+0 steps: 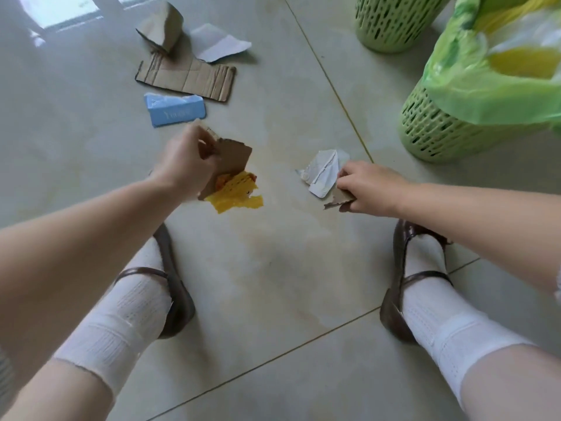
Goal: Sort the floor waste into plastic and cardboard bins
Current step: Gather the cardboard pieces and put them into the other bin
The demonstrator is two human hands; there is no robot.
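Cardboard scraps point(185, 75) beyond both hands.

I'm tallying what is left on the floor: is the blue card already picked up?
No, the blue card lies on the floor, beyond the left hand, which holds brown cardboard.

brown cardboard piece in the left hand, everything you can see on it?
The brown cardboard piece is a flat, plain, matte scrap, roughly rectangular, with a ragged torn top edge. The left hand pinches its upper left corner, holding it tilted, apparently lifted off the tiled floor. Its lower edge overlaps a yellow torn wrapper, which shows an orange patch; whether they touch, or the grip takes in both, cannot be told. No print or tape is visible on it.
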